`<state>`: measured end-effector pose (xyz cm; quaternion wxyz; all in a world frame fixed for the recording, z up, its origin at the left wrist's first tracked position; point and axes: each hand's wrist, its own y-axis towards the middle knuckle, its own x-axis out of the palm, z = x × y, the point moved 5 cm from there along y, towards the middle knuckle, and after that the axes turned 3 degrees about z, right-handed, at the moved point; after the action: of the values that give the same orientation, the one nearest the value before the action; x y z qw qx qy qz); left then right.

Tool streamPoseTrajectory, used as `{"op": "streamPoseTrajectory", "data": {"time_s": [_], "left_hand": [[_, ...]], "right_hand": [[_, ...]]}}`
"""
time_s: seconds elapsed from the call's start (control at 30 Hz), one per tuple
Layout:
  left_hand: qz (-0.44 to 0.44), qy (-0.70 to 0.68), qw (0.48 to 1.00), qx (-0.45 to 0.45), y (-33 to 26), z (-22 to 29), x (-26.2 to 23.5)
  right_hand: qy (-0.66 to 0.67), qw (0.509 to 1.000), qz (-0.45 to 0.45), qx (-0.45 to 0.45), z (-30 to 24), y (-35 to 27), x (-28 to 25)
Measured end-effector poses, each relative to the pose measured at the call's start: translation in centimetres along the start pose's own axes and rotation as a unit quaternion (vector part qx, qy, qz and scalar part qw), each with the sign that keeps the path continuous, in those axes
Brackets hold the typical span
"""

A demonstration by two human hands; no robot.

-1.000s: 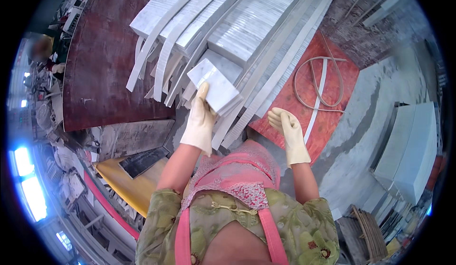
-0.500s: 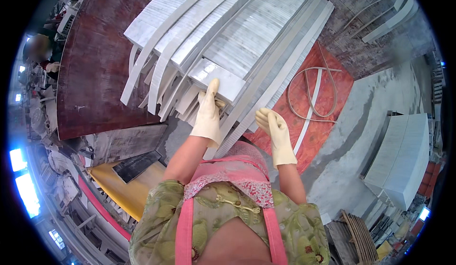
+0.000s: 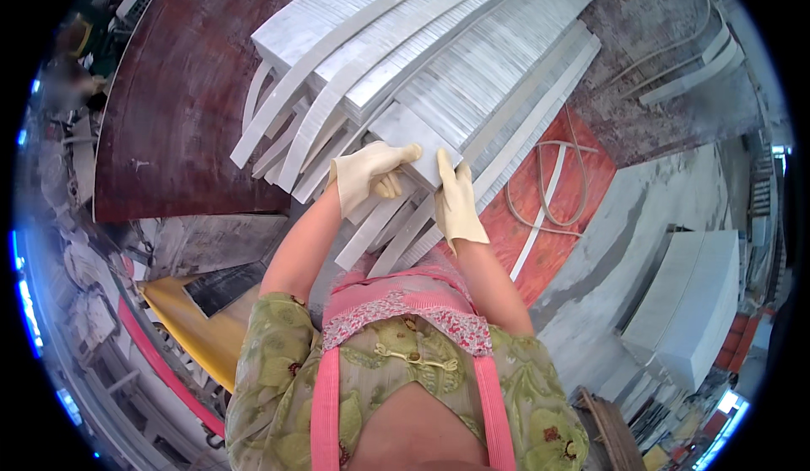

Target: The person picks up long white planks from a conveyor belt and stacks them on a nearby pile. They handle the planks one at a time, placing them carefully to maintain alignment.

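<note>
Both hands gloved in pale cream gloves, forearms coming up from the lower edge. Left hand [image 3: 369, 180] curled over the near-left corner of a white marble block [image 3: 413, 144], fingers wrapped across its top face, thumb tucked under: gripping the block. Right hand [image 3: 456, 202] laid flat against the block's near-right edge, fingers extended upward along the side, palm pressing on it; not curled around it, more a brace than a clasp. The block sits at the near end of a stack of long white marble strips [image 3: 472, 66], some straight, some curved, grey-veined, fanned out and leaning over one another. Shorter narrow strips [image 3: 384, 235] stick out beneath the block, just under the hands. The stack rests partly on a dark reddish-brown board [image 3: 181, 108] to the left and partly over a red-orange panel [image 3: 582, 197] to the right, where a loop of pale hose or cord [image 3: 553, 188] lies. Further right, grey dusty ground and a stack of white slabs [image 3: 688, 302]. A yellow trough-like piece [image 3: 198, 336] lies lower left. Person wears a green patterned top with a pink apron [image 3: 401, 336].
</note>
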<state>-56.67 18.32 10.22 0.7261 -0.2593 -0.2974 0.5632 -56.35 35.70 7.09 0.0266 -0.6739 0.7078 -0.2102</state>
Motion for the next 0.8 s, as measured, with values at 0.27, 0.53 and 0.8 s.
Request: {"op": "streamPoseTrajectory", "data": {"time_s": [0.27, 0.53, 0.8], "left_hand": [[0.282, 0.353, 0.874, 0.177, -5.8, -1.3, 2.0], [0.175, 0.153, 0.968, 0.097, -4.5, -3.0, -2.4], [0.113, 0.067, 0.933, 0.336, -2.1, -0.4, -0.5]], "right_hand": [[-0.379, 0.909, -0.017, -0.174, -2.3, -1.4, 0.7], [-0.524, 0.829, 0.005, -0.197, -2.9, -2.3, 1.4], [-0.534, 0.834, 0.024, -0.138, -3.6, -2.6, 2.2]]}}
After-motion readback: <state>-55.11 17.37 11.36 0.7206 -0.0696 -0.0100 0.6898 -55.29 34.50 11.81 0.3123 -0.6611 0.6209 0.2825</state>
